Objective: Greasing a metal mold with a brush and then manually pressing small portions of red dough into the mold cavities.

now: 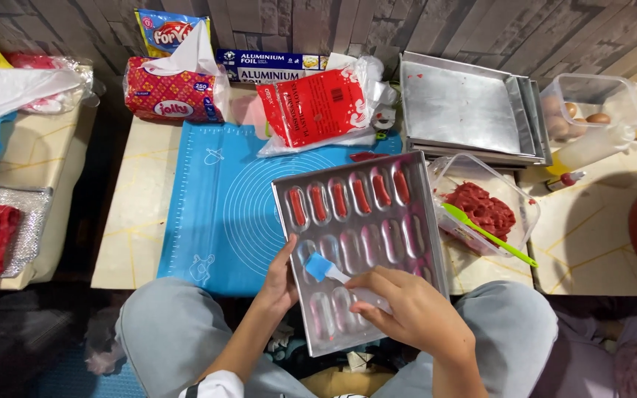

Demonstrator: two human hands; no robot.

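the left hand (280, 284) grips the edge of a silver metal mould tray with oblong cavities (388, 243), tilted over the lap and blue silicone mat (208, 214); the right hand (411, 309) closes around a clear-handled blue silicone brush (333, 273) touching the tray

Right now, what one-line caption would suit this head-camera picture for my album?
Right hand sweeps a blue pastry brush over a metal mould tray steadied by the left hand, red dough waiting alongside.
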